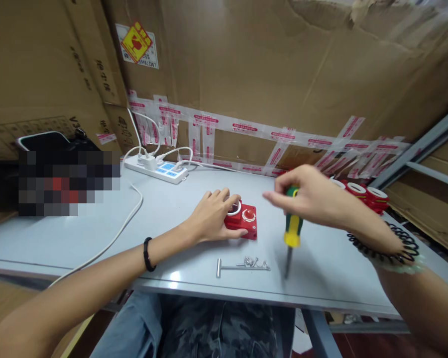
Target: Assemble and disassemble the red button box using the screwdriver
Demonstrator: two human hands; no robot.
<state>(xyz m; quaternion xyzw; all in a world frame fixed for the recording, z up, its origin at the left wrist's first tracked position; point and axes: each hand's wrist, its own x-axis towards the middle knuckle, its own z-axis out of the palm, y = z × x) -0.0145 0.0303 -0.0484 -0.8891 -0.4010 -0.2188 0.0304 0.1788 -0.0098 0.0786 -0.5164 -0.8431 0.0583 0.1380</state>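
My left hand (216, 215) rests over a red box-shaped device (251, 227) on the table, fingers curled round its left part and thumb along its near side. A white ring and a round red knob show on its top. In my right hand (306, 196) is a screwdriver (293, 228) with a green and yellow handle, its blurred shaft pointing down, to the right of the device. Close to the table's front edge lies a T-shaped metal wrench (231, 268), with several small screws (251, 261) beside its shaft.
A white power strip (157, 168) with plugs and cables sits at the back left. Several red parts with white rings (358, 190) stand at the right, partly behind my right arm. Large cardboard boxes (227, 64) wall off the back. A dark bag (59, 144) lies at the left.
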